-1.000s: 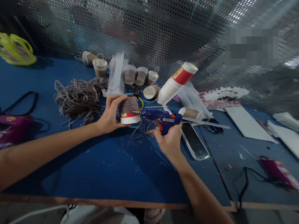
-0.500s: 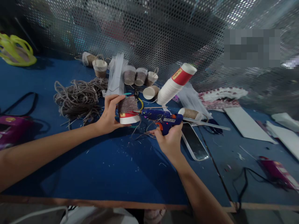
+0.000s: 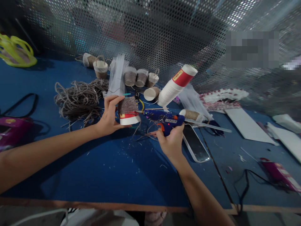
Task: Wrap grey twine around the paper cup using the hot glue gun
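My left hand point(image 3: 110, 115) grips a paper cup point(image 3: 129, 120) turned upside down, its red and white rim end facing me. Grey-brown cord point(image 3: 127, 105) is wound round the upper part of that cup. In my right hand point(image 3: 171, 142) is a blue hot glue gun point(image 3: 162, 117) with an orange trigger and a clear glue stick point(image 3: 209, 125) out of its back. The gun's nozzle points left, at the cup's side by the lower edge of the cord. A loose end of cord point(image 3: 138, 133) trails below the cup.
A tangled heap of cord point(image 3: 78, 99) lies to the left. Several cord-wrapped cups point(image 3: 130, 77) stand at the back, beside a leaning stack of paper cups point(image 3: 171, 91). A phone point(image 3: 196, 143) lies right of my right hand. A perforated metal screen point(image 3: 150, 34) closes off the far side.
The cup in my left hand has shifted very slightly left. The glue gun has barely moved; a small gap now shows more cord beside its nozzle.
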